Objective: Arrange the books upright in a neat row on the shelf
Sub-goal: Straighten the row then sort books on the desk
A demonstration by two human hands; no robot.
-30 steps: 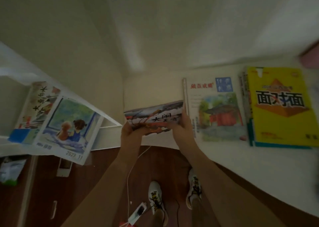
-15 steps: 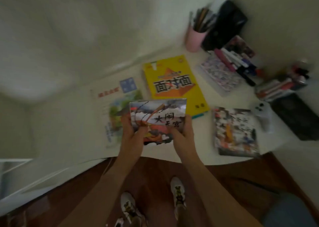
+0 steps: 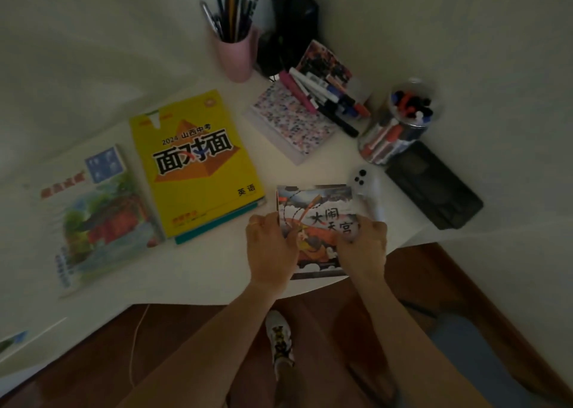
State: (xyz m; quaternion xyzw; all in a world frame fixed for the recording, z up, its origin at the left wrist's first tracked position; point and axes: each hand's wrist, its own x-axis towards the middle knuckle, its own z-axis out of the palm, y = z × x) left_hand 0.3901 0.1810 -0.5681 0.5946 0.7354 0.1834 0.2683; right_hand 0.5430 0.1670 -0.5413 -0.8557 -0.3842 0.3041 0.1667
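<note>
We hold a small picture book with a painted orange figure and black characters on its cover (image 3: 316, 227) between both hands, low over the near edge of the white table (image 3: 217, 271). Our left hand (image 3: 271, 246) grips the left edge of the book, with the thumb lying on the cover, and our right hand (image 3: 364, 246) grips the right edge in the same way, so both grips are clenched on the book. Two hands keep the thin cover flat and steady. We cannot tell if the book touches the table or hangs just above it. The shelf is not in view here, so no book stands upright yet as far as we see. To the left lies a large yellow workbook with black characters (image 3: 192, 162), resting on a teal-edged book, and further left a pale book with a red pavilion picture (image 3: 93, 218); both lie flat, probably waiting for their turn. Behind are a pink cup of pens (image 3: 237, 55) and a dotted notebook with markers on it (image 3: 291, 122), well apart from our hands.
</note>
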